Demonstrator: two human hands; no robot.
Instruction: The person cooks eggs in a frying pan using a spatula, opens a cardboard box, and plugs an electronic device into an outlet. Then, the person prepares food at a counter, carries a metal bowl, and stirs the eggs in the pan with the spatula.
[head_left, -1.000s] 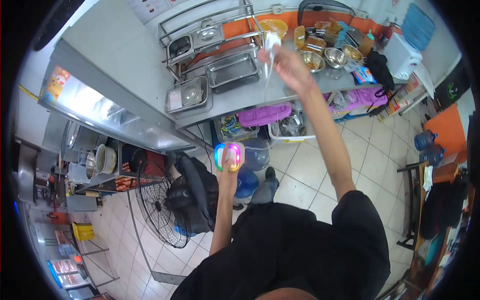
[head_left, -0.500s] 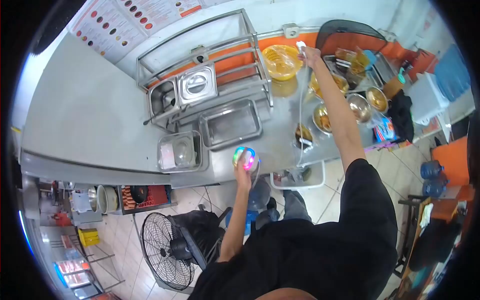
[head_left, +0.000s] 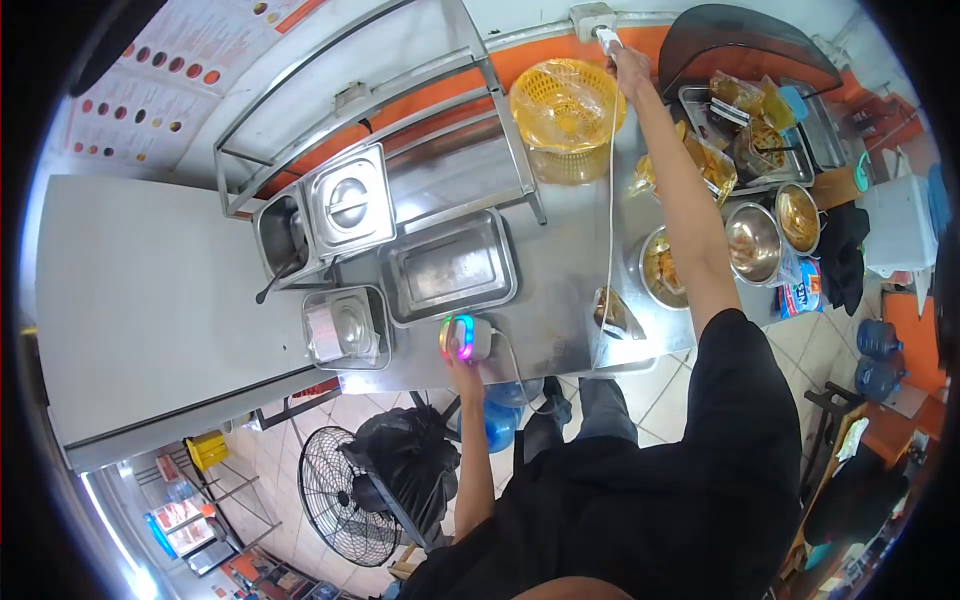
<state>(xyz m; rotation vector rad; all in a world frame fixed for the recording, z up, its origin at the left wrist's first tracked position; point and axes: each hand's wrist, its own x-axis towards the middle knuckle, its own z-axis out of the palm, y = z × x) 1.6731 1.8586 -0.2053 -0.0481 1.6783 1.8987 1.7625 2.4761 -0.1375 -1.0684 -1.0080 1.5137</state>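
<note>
My right hand point(head_left: 632, 72) reaches far forward and is closed on a white plug point(head_left: 606, 38) with a cable, held against or right beside the wall socket point(head_left: 592, 18); the exact contact is too small to tell. A white cable point(head_left: 612, 200) runs from there down across the steel counter. Over the counter's front edge, my left hand point(head_left: 465, 374) grips a small white device with a ring of coloured light point(head_left: 478, 339). A cable comes out of the device's right side and hangs below the edge.
A yellow basket point(head_left: 568, 105) stands below the socket. Steel pans point(head_left: 450, 265) and a rack point(head_left: 510, 140) are at left; bowls of food point(head_left: 754, 243) and bagged items point(head_left: 740, 95) at right. A black fan point(head_left: 348, 495) stands on the floor.
My right hand has carried the plug up to the wall socket. My left hand has moved left and slightly down with the glowing device. The head view has shifted closer to the counter.
</note>
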